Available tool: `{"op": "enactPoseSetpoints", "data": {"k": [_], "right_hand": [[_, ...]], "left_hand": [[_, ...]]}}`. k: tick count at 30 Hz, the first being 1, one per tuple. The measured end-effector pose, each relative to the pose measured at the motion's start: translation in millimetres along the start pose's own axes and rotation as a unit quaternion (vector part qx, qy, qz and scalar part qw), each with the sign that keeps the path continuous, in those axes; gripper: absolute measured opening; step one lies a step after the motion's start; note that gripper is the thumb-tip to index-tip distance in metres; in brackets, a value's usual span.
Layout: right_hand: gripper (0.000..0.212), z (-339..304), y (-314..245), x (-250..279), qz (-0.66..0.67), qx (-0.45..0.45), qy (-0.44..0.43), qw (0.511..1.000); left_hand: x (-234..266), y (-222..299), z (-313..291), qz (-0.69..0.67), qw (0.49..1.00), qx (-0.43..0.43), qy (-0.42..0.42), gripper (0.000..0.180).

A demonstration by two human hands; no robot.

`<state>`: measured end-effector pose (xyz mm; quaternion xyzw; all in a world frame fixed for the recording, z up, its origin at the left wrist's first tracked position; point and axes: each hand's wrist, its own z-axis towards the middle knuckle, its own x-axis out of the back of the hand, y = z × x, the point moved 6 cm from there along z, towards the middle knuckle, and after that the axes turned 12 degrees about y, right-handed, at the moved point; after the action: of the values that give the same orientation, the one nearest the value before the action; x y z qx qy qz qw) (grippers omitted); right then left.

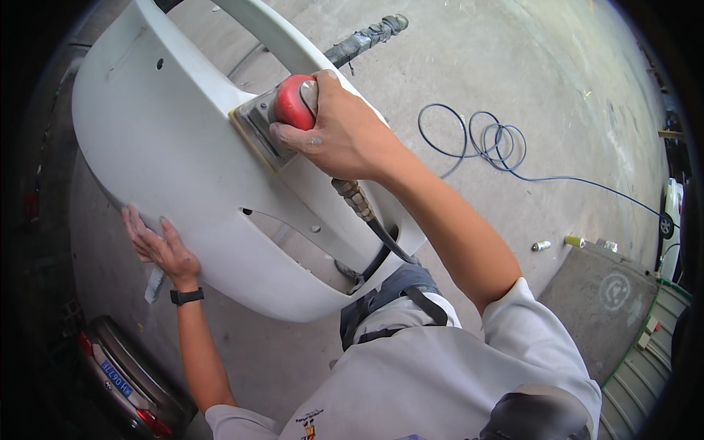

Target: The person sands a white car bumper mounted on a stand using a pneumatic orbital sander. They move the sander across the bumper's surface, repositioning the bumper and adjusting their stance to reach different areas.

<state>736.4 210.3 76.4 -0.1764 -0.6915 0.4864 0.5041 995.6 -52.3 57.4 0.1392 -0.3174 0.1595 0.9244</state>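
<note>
A large white car bumper [161, 125] fills the left and middle of the view, tilted, with cut-out openings. My right hand [341, 128] is wrapped round the red top of an air sander [295, 103]. The sander's rectangular grey pad rests on the bumper near the inner edge of an opening. A metal hose fitting [353, 198] with a dark hose runs from below my right hand toward my waist. My left hand [163, 246], with a dark wristband, lies against the bumper's lower left edge, fingers stretched out. A small whitish piece [154, 284] shows beside that wrist; its kind is unclear.
A tape-wrapped stand arm [367, 40] sticks out behind the bumper. A thin dark hose [499, 147] lies in loops on the concrete floor at right. A small can [541, 246] and a yellow roll-shaped thing [575, 240] sit farther right. A dark car [132, 374] stands lower left.
</note>
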Motion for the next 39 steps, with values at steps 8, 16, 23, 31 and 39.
{"op": "enactPoseSetpoints", "data": {"k": [8,16,23,31,39], "right_hand": [[0.086,19,-21,-11,0.039,0.055,0.006,0.998],[0.084,-34,28,-6,-0.018,0.025,0.015,0.999],[0.089,-54,31,5,-0.081,-0.017,-0.016,0.996],[0.087,-46,24,1,-0.105,-0.015,-0.029,0.994],[0.072,-18,16,2,-0.031,0.041,0.024,0.998]], "left_hand": [[0,-1,-2,-0.014,1.000,0.003,0.009,0.064],[-2,-4,-3,0.010,1.000,0.014,0.010,0.064],[-3,-6,-3,-0.004,1.000,0.007,0.013,0.064],[-2,-4,-2,-0.004,1.000,-0.013,0.020,0.063],[-1,-2,-2,-0.003,1.000,-0.003,0.021,0.062]]}}
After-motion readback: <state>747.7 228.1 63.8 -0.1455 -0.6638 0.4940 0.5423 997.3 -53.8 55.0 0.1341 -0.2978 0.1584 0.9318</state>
